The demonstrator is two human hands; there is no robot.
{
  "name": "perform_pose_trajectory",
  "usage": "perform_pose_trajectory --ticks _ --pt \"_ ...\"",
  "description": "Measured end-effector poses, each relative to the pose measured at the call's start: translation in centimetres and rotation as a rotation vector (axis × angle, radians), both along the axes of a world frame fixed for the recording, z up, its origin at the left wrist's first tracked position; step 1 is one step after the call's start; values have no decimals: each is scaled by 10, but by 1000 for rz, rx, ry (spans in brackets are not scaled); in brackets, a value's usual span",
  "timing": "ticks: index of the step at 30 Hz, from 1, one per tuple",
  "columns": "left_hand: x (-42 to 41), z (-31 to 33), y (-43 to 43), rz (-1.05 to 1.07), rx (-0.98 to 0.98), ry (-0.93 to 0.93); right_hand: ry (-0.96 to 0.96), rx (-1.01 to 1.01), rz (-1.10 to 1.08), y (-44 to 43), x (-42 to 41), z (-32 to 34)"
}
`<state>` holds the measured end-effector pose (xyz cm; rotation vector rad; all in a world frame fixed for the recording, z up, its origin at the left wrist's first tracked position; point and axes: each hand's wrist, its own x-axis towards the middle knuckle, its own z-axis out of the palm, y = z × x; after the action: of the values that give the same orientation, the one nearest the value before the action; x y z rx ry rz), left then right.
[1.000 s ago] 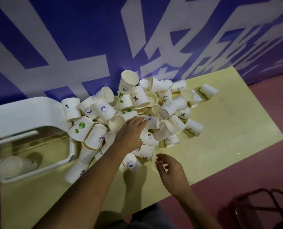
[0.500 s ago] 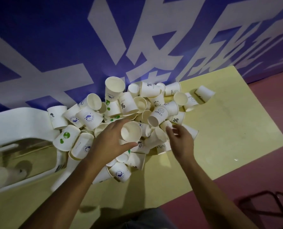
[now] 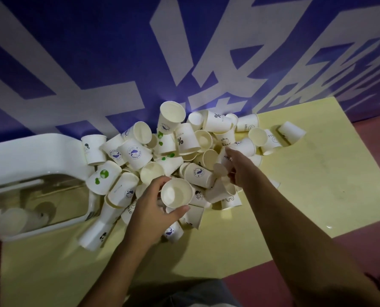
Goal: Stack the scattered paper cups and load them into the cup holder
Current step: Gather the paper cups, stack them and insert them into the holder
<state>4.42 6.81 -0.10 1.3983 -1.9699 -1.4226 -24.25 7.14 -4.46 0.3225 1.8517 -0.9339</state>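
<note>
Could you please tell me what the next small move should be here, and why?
Probably lift the printed cup in the right hand and slide it, base first, into the open cup the left hand holds. Both hands grip one cup each, and the left one's mouth faces up, empty.

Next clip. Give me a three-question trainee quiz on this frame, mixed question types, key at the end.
1. True or false: the left hand holds a paper cup with its open mouth toward the camera.
2. The white cup holder lies on which side of the cup pile? A) left B) right C) on top
3. Fill in: the table top is ____ in colour.
Key: 1 true; 2 A; 3 yellow.
</note>
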Motion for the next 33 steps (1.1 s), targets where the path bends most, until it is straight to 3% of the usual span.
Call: perform_pose_trajectory --ticks 2,5,8,10,15,33 --pt "3 0 -1 2 -16 2 72 -29 -33 7 4 0" --pt "12 1 -4 15 -40 24 392 -169 46 24 24 22" --pt "26 7 -6 45 -60 61 740 -367 326 49 65 57" --pt "42 10 -7 69 -80 84 837 -466 497 60 97 73" --pt "101 15 -9 158 -82 130 869 -558 695 67 164 70" --pt "384 -10 -58 387 -244 4 734 -708 979 -3 438 54"
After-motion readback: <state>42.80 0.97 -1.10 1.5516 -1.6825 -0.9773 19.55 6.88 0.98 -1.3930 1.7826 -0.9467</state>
